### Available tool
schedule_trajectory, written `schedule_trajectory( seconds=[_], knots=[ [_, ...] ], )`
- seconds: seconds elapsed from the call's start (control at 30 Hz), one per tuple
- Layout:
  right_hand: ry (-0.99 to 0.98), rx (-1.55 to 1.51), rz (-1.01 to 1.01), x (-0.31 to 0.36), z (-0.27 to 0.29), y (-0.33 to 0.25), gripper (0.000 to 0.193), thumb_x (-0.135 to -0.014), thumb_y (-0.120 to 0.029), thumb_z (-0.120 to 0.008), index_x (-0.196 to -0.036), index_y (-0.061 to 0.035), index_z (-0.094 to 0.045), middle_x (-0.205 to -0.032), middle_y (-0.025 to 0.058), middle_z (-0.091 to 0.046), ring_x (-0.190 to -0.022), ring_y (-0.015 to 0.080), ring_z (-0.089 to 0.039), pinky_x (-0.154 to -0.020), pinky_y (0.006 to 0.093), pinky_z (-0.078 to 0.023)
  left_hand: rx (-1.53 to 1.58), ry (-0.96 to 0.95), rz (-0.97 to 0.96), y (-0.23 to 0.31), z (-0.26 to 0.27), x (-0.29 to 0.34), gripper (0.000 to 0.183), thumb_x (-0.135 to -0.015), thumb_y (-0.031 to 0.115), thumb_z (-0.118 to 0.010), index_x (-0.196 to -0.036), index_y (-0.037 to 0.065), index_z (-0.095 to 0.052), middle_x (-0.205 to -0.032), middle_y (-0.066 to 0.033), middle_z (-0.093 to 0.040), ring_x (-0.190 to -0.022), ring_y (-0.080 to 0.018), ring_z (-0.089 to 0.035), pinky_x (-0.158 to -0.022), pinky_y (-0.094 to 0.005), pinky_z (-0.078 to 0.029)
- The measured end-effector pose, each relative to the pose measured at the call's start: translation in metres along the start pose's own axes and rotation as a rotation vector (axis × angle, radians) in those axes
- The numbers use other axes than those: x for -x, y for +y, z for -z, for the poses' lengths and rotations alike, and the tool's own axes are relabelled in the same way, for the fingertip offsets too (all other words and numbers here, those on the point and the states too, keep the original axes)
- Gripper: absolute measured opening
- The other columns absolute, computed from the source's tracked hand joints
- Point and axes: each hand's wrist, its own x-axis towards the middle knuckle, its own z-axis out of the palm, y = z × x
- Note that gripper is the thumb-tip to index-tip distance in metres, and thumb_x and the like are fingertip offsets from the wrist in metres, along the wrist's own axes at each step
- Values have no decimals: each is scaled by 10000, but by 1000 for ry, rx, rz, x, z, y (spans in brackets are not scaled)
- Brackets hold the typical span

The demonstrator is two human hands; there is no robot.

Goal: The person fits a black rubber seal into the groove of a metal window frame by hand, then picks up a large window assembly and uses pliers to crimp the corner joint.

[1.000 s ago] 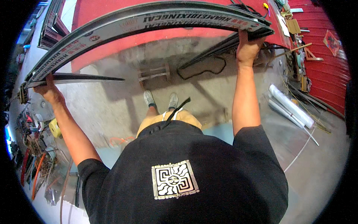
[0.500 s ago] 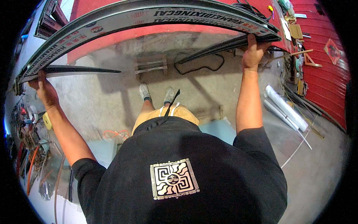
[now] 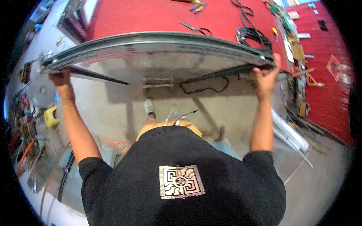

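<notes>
Both my hands hold up a large grey metal frame point(image 3: 158, 38), which looks like a window or door frame. Its long rail spans from left to right in front of me, appearing curved. Dark side bars point(image 3: 100, 75) run downward from both ends. My left hand point(image 3: 61, 81) is closed around the left corner. At the right corner, my right hand point(image 3: 265, 78) grips the frame with its thumb raised. The fingers of both hands are partly hidden by the frame.
Beyond the frame is a red-topped table point(image 3: 132, 17) with pliers point(image 3: 198, 6), scissors point(image 3: 193, 27) and a coiled black cable point(image 3: 254, 37). A yellow stool point(image 3: 51, 116) and clutter stand left. Wrapped white rolls point(image 3: 290, 132) lie right. A black loop point(image 3: 205, 90) lies on the floor.
The frame has tilted, so its printed face shows less and its upper edge more. It and both hands sit lower in view, the left hand further right. More of the red table shows.
</notes>
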Motion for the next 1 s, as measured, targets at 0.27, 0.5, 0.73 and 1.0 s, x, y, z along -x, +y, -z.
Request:
schedule_trajectory(
  seconds=[0.27, 0.5, 0.73, 1.0],
  knots=[
    [-883, 612, 144, -87, 4, -136, 435, -705, -101, -876, -1103, -56, -707, -984, 196, -733, -948, 413, -715, -852, 435, -555, -307, -74, -10, 87, -2, 5, 993, -817, 175, -938, -1589, 104, -317, -1485, -117, -512, -1372, -287, -515, -1181, -448, -414],
    [-1040, 564, 176, -88, 0, -146, 289, -689, -68, -793, -956, -35, -687, -856, 181, -688, -814, 406, -690, -751, 436, -545, -1102, -933, -477, 228, -30, -50, 781, -657, 104, -925, -1382, 136, -638, -1401, -131, -653, -1368, -377, -573, -1214, -487, -415],
    [-1010, 579, 326, -48, 17, -133, 479, -517, -174, -803, -966, -65, -675, -852, 134, -650, -811, 375, -664, -731, 466, -522, -957, -1336, -171, 245, -38, -58, 426, -567, 5, -803, -972, 68, -688, -877, -141, -687, -829, -383, -698, -730, -454, -557],
    [-1049, 573, 300, -23, 19, -137, 384, -681, -315, -755, -964, -60, -703, -921, 131, -724, -808, 339, -714, -724, 442, -552, -934, -1379, -210, 237, -27, -39, 331, -609, 137, -781, -917, 74, -677, -911, -78, -740, -755, -287, -730, -651, -407, -561]
  ],
)
